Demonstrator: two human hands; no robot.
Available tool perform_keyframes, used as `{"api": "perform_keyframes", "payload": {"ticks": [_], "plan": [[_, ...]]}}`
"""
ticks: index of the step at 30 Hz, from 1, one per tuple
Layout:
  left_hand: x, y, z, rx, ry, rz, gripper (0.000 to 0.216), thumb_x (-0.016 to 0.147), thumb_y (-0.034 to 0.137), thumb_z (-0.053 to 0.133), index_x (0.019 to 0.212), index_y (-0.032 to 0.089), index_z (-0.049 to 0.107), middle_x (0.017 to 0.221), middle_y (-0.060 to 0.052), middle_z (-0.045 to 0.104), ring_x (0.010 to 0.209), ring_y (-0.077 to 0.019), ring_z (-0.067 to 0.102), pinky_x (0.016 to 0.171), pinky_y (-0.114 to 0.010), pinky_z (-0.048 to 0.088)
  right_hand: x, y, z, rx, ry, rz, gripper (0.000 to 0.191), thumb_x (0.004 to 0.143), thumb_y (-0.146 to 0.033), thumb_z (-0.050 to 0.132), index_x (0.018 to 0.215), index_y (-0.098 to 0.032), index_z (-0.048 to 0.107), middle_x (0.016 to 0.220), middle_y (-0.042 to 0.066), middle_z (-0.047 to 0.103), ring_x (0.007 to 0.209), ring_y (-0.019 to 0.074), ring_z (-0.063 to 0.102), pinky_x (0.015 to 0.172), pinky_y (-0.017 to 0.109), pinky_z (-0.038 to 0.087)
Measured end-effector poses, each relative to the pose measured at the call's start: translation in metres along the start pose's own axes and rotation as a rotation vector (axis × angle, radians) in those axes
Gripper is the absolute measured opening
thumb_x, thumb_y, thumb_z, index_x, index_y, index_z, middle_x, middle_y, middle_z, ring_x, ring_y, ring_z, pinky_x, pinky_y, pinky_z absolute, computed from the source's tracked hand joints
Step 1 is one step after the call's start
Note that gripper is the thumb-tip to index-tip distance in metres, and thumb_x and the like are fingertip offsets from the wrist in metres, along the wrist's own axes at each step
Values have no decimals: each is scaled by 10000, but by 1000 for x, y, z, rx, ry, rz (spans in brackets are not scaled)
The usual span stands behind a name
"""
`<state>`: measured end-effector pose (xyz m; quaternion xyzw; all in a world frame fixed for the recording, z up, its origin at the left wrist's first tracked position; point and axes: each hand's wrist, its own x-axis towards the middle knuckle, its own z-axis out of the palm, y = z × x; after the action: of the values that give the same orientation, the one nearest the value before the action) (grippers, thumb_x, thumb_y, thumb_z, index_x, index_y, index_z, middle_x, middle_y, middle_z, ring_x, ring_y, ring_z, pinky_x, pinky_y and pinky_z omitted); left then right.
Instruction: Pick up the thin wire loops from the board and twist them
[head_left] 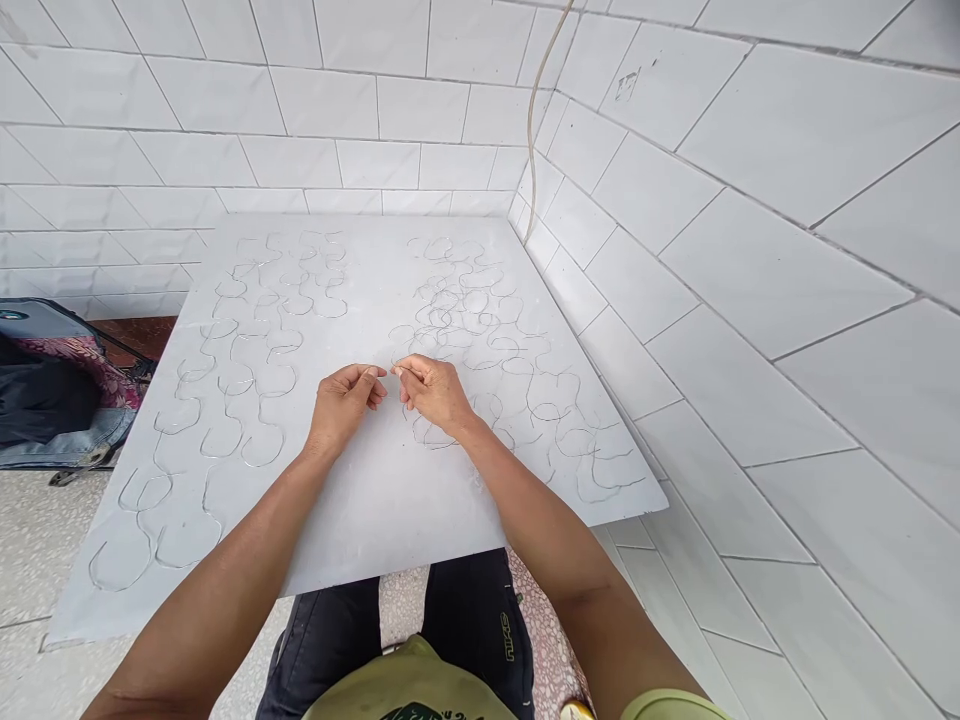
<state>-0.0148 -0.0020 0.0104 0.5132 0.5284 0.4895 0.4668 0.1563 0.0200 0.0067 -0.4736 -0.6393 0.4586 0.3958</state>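
My left hand [341, 405] and my right hand [436, 392] are held close together above the middle of the pale board [397, 510]. Thumb and forefinger are pinched on each hand, the tips almost meeting. A thin wire seems to be caught between them, though it is too fine to follow clearly. To the left, several S-shaped bent wires [241, 385] lie spread out in rough columns. On the right, more curved wires [465, 320] overlap in a loose tangle, some of them passing behind my right hand and forearm.
White tiled walls [311, 160] border the board at the back and right. A beige cable [531, 130] hangs down the corner to the board's edge. Left of the board, a dark bag [45, 395] rests on a folding frame. My knees [469, 610] are under the front edge.
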Motion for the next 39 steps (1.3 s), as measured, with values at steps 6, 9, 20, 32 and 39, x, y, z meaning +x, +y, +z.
{"api": "perform_keyframes", "payload": {"ticks": [6,9,20,32,39], "plan": [[1,-2,5,-208,-68,-45,284,823,445,781,946,189,788,732,-14,615,671,-138,522,681,-294,463,-3,-1,3,-5,-76,-35,229,965,-376,533,841,-210,630,662,-25,653,530,102,593,512,219,466],[1,-1,4,-229,-28,-60,259,822,436,787,886,186,792,743,-22,623,665,-130,515,668,-290,449,-5,-2,2,-12,-136,-36,267,971,-408,539,817,-206,621,689,-14,676,546,108,621,491,213,454],[-3,11,-2,-247,-212,-139,269,811,433,785,752,187,696,652,-8,562,536,-108,459,494,-265,291,6,0,-14,283,-146,-76,347,906,-495,652,1066,-196,728,809,15,669,667,124,623,498,223,475],[-3,18,-10,-255,-385,-128,268,812,398,775,693,199,641,631,-4,533,526,-113,436,518,-277,288,4,-1,-22,450,-268,-135,314,899,-486,698,952,-178,722,765,29,683,661,148,654,513,253,485],[-2,18,-12,-284,-446,-163,228,836,392,761,778,187,680,622,0,522,519,-104,433,492,-256,277,7,-3,-22,485,-191,-132,279,865,-456,742,913,-181,735,866,47,699,770,160,659,527,241,485]]}}
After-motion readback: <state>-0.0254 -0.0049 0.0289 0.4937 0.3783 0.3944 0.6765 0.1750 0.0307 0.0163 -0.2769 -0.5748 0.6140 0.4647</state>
